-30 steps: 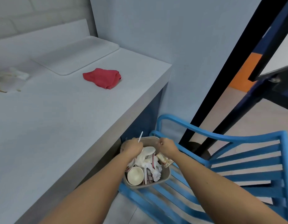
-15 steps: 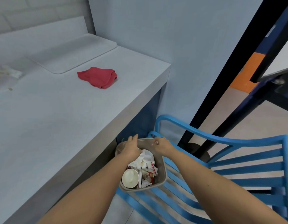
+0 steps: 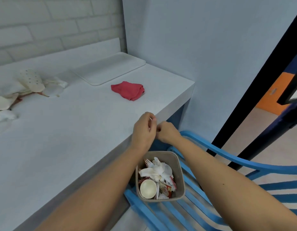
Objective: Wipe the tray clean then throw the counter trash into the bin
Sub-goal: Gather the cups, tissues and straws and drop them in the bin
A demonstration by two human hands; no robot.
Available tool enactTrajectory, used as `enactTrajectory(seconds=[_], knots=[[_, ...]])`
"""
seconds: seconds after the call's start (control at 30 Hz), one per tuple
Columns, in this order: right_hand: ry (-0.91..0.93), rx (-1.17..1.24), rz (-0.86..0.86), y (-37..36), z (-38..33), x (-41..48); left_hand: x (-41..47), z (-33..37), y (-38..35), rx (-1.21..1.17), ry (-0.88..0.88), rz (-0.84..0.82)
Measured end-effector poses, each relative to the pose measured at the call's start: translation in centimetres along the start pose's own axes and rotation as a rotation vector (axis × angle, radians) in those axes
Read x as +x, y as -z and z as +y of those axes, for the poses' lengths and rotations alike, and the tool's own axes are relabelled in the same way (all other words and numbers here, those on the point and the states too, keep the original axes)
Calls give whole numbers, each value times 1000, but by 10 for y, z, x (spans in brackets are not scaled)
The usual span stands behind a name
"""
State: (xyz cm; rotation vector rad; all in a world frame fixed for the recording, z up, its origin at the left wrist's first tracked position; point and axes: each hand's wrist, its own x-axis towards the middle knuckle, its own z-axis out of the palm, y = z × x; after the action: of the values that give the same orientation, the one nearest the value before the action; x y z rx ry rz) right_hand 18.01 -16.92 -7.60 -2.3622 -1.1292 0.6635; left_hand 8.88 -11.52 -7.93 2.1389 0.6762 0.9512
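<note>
Head view: your left hand (image 3: pixel 144 129) and right hand (image 3: pixel 167 132) meet at the near right edge of the surface (image 3: pixel 69 139), knuckles almost touching, above the bin (image 3: pixel 179 172). Both grips are curled inward. A thin pale sliver shows at the left fingertips, too small to name, and I cannot tell whether either grip pinches anything.

The bin sits below the surface's edge on the slats of a blue chair (image 3: pixel 227 160). It holds crumpled napkins (image 3: pixel 157 170), a paper cup (image 3: pixel 148 188), a white plastic fork (image 3: pixel 148 162) and printed sachets. Your forearms cross over its left rim.

The tray (image 3: pixel 109 70) lies flat in the far right corner of the surface, against the wall. A red cloth (image 3: pixel 127 90) lies bunched just near of it, apart from it. The remaining trash (image 3: pixel 30 80), napkins and a dotted wrapper, lies at the far left, well apart from your hands. A black post (image 3: pixel 261 80) slants behind the chair on the right.
</note>
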Motion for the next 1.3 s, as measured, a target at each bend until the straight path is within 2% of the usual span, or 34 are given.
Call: enactTrajectory(seconds=[0.1,0.2,0.57,0.8,1.07,1.3], knots=[[109,45,115,6,-49,-1,10,0,39,26,-17,178],[209,76,139,-3,-98,-1,14,-13,82,82,-12,304],[480,18,36,-100,-290,5,-5,-112,291,382,211,542],[623,10,-72,-170,-397,15,-33,-182,425,530,434,578],[723,-44,-138,-240,-479,23,-70,-251,539,710,647,518],[795,-122,-195,-291,-535,40,-75,-299,619,650,794,629]])
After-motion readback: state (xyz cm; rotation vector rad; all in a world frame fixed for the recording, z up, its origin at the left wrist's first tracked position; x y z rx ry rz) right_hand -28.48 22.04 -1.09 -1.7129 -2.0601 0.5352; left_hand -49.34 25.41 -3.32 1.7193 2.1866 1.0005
